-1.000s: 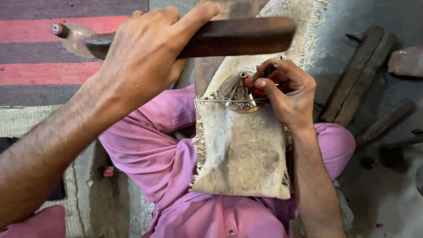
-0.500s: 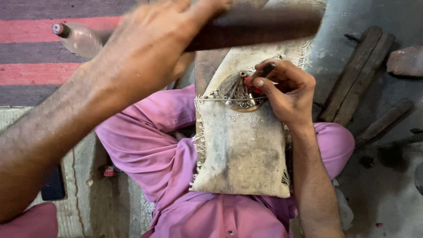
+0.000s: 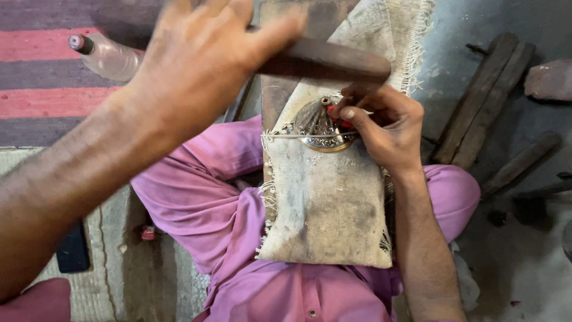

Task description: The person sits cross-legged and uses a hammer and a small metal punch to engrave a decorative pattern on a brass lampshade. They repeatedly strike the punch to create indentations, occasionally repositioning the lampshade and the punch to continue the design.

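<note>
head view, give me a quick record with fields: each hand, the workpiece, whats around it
left hand: left hand raised, gripping a dark wooden stick
right hand: right hand fingertips on the metal piece, pinching a small red-tipped tool
workpiece: domed engraved metal piece on a burlap cloth, a string across it
support: cloth lies over a wooden board on the lap
around: plastic bottle on a striped rug; wooden sticks on the floor at right
</note>
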`<state>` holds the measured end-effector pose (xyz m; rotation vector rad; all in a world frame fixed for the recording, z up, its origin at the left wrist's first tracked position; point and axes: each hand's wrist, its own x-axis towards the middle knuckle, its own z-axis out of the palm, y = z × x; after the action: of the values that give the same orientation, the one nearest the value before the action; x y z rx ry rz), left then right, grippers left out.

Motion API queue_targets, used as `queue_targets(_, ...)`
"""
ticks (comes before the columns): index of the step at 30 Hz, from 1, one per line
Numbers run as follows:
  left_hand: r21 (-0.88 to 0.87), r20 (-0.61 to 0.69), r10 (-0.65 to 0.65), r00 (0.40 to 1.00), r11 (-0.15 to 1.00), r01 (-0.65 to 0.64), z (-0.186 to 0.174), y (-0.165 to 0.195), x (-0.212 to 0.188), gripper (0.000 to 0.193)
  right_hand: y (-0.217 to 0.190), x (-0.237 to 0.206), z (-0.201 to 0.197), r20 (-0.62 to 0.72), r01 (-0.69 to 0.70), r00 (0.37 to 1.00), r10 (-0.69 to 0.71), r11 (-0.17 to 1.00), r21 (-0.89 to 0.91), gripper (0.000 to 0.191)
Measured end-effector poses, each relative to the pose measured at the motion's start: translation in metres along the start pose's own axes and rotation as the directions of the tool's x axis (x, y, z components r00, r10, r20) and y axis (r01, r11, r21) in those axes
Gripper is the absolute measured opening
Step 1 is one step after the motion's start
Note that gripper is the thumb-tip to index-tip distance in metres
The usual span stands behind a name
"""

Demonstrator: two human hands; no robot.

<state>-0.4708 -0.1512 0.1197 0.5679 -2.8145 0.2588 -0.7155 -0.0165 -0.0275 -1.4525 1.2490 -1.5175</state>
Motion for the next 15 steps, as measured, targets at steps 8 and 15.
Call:
queue_targets(8,-0.092,-0.064,0.0,0.998,0.996,-0.006,0.0036,-0.0043,0.0022,0.039,0.0023,-0.0008,0.0002,0.012,-0.027,1.0,0.027,0.997,0.074,0.018)
queue_targets(15,-0.022,-0.061,-0.032,0.998,0.999,0.031,0.0055,0.0029,0.0014,0.041,0.0005,0.0011,-0.0019,0.031,-0.031,0.999,0.031,0.999,0.01,0.02)
